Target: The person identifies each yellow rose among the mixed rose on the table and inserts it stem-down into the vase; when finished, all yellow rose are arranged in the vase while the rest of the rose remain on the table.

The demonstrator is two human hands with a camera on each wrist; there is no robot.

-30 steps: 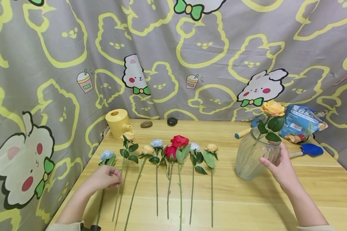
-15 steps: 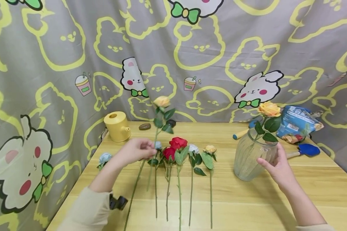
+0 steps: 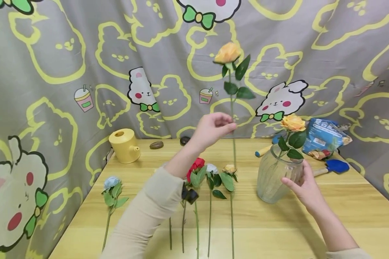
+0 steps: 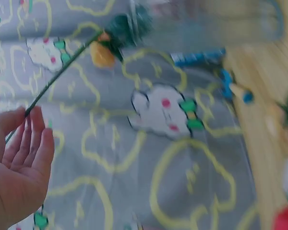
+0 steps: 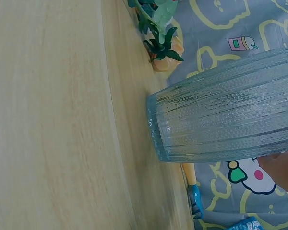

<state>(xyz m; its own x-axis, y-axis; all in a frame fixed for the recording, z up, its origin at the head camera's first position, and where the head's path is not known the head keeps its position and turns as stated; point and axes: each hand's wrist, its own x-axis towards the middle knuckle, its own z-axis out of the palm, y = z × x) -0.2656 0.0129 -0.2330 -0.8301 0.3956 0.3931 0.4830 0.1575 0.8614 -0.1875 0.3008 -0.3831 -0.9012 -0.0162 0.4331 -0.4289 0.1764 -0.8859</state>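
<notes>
My left hand [image 3: 212,130] pinches the thin green stem of a yellow-orange artificial rose [image 3: 227,54], holding it upright above the table. The left wrist view also shows the stem [image 4: 62,69] between thumb and fingertips of that hand [image 4: 24,160]. On the right, my right hand [image 3: 306,189] holds a clear ribbed glass vase [image 3: 270,181] at its side, thumb in front. Another yellow rose [image 3: 293,123] stands in the vase, its bloom above the rim. The right wrist view shows the vase's ribbed wall [image 5: 225,115] close up and only part of the hand.
Roses lie in a row: blue [image 3: 111,182], red [image 3: 197,166], white [image 3: 211,168] and yellow [image 3: 229,169]; my left sleeve [image 3: 152,205] covers others. Behind are a yellow watering can [image 3: 124,147] and two stones [image 3: 156,145]. A blue shovel [image 3: 337,166] and blue bag [image 3: 324,138] lie right.
My left hand has lifted the yellow rose off the table at the left and carried it up and right toward the vase. My right hand has stayed on the vase.
</notes>
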